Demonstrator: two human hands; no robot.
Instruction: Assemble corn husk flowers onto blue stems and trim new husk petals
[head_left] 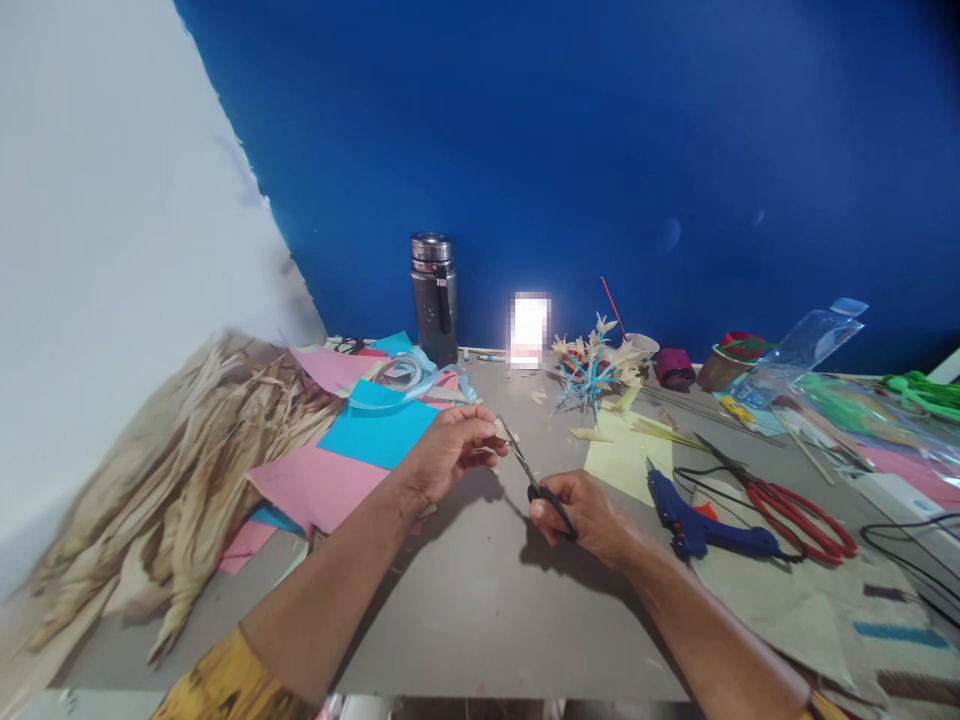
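My left hand (450,452) is closed in a pinch on a small pale piece (503,431) that looks like dried husk. Black-handled scissors (556,512) are in my right hand (589,515), fingers wrapped around the loops. Their narrow blades point up and left and meet the pale piece at my left fingertips; I cannot tell whether they are cutting through it. Both hands are above the middle of the grey table (480,620). Behind them lies a yellow paper sheet (626,455), with turquoise-stemmed husk flowers (592,372) farther back.
Dried husks (202,480) are heaped at left beside pink (322,485) and blue paper (379,425). A dark flask (435,310) stands near the blue wall. To the right lie a blue glue gun (701,525), red-handled scissors (802,515), black cords and a plastic bottle (806,345).
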